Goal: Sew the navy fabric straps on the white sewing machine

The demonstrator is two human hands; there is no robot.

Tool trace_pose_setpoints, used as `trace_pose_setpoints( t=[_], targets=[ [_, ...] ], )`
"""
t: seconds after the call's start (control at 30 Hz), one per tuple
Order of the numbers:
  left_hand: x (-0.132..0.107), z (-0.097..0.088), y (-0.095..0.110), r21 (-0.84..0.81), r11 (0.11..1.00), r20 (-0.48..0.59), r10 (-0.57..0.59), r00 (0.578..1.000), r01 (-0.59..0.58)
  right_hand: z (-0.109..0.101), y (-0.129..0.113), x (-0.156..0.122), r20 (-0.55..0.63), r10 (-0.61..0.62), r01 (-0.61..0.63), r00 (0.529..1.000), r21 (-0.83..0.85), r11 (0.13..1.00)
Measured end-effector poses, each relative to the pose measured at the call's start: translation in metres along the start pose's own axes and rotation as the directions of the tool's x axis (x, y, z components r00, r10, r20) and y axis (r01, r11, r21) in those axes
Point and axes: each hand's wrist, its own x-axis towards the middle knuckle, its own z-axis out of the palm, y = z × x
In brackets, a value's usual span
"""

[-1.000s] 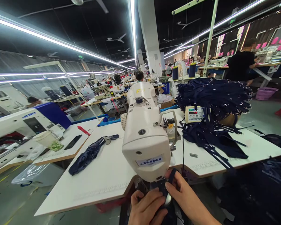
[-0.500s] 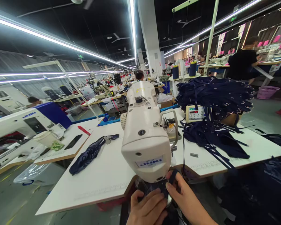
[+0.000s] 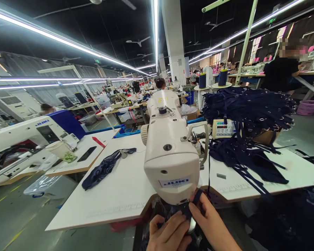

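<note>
A white JUKI sewing machine (image 3: pixel 172 164) stands in front of me, its head pointing my way. Below the head, my left hand (image 3: pixel 170 232) is closed over dark navy fabric (image 3: pixel 181 209), fingers together and pressing on it. My right hand (image 3: pixel 209 219) pinches a navy strap (image 3: pixel 197 196) between thumb and fingers, just right of the machine head. Between the hands shows a shiny metal part (image 3: pixel 192 225). The needle area is hidden behind the head and my fingers.
A large pile of navy straps with metal rings (image 3: pixel 248 108) rises on the right, beside a control panel (image 3: pixel 223 129). On the white table (image 3: pixel 120 195) lie a folded navy piece (image 3: pixel 104 170) and a small grey bar (image 3: pixel 221 176). Another machine (image 3: pixel 23 139) stands left; a person (image 3: pixel 279 71) works far right.
The view has shifted slightly, so the machine and table appear farther right. Both hands keep their places under the machine head, still on the fabric and strap.
</note>
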Motion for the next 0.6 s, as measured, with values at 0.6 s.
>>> trace_pose_setpoints(
  t=[0.6],
  targets=[
    [0.0,0.009,0.0,0.169,0.983,-0.004,0.075,0.997,-0.073,-0.014,-0.018,0.019,0.073,-0.07,0.073,0.995,-0.037,0.997]
  ],
)
